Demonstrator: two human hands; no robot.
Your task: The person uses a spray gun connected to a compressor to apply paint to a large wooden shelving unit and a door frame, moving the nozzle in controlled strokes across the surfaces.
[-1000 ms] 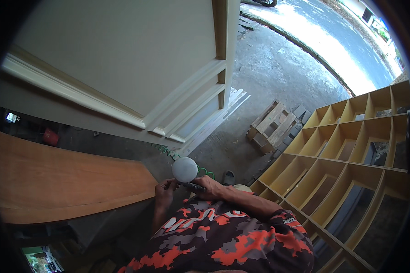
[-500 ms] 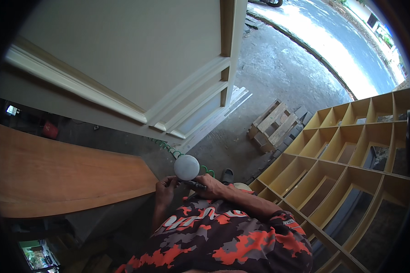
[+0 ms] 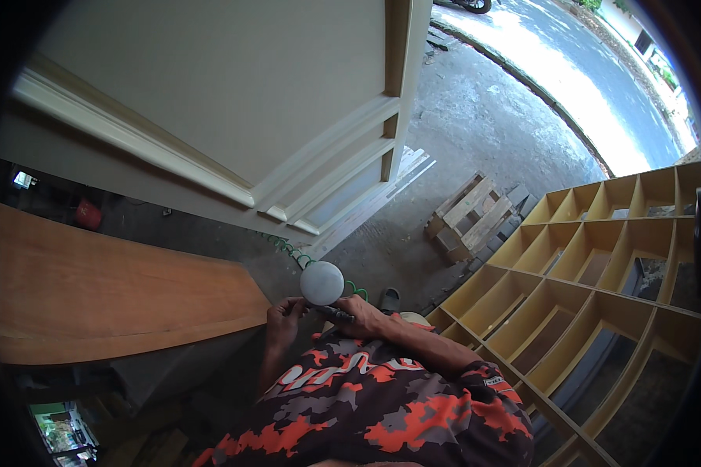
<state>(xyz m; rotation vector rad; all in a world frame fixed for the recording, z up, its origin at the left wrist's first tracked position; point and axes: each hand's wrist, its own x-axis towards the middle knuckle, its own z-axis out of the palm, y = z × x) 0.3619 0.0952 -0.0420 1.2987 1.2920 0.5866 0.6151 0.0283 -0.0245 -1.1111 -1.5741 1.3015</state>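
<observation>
In front of my body I hold a spray gun (image 3: 333, 314) with a round whitish cup (image 3: 322, 282) on top. My right hand (image 3: 362, 317) is wrapped round the gun's dark body, just below the cup. The fingers of my left hand (image 3: 285, 314) are pinched together at the gun's left end, under the cup's edge. What those fingertips grip is too small to make out. A green coiled hose (image 3: 356, 291) shows on both sides of the cup; its join to the gun is hidden.
A large cream panelled board (image 3: 234, 101) stands ahead. At left lies a long brown wooden panel (image 3: 125, 288). A yellowish shelf frame with several compartments (image 3: 549, 284) fills the right. Beyond my sandalled foot (image 3: 390, 299) sits a wooden pallet (image 3: 475, 215) on the concrete floor.
The view has shifted slightly. My right hand still grips the spray gun, and my left fingers stay pinched beside it, with hardly any movement.
</observation>
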